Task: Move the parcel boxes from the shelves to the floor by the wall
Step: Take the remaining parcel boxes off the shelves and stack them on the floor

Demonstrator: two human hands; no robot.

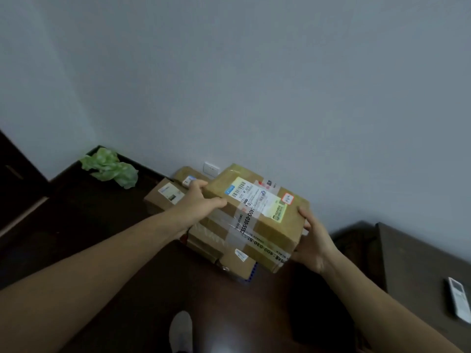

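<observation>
Placing step, judged well along. The person held a brown rectangular cardboard parcel box, crossed with clear printed tape and bearing a white shipping label, between both hands and tilted slightly. It was low over a stack of smaller brown cardboard parcels lying on the dark glossy wooden floor at the foot of the pale grey wall. Whether it already touched the stack could not be told. The left hand gripped the far left corner, fingers curled over the top edge. The right hand clasped the near right side, thumb on top and the other fingers hidden beneath. To set it well, it should probably be levelled first and squared to the parcel below. The right fingers should then be drawn out last so they are not pinched. The card looked matte and slightly dented at the edges. The tape was slick and shiny, so a grip on bare card would likely hold better. The label was smooth paper, with a small red-bordered sticker beside it. Nearby lay a crumpled green plastic bag in the corner, a white wall socket behind the stack, and a white remote control on a dark brown cabinet top.
</observation>
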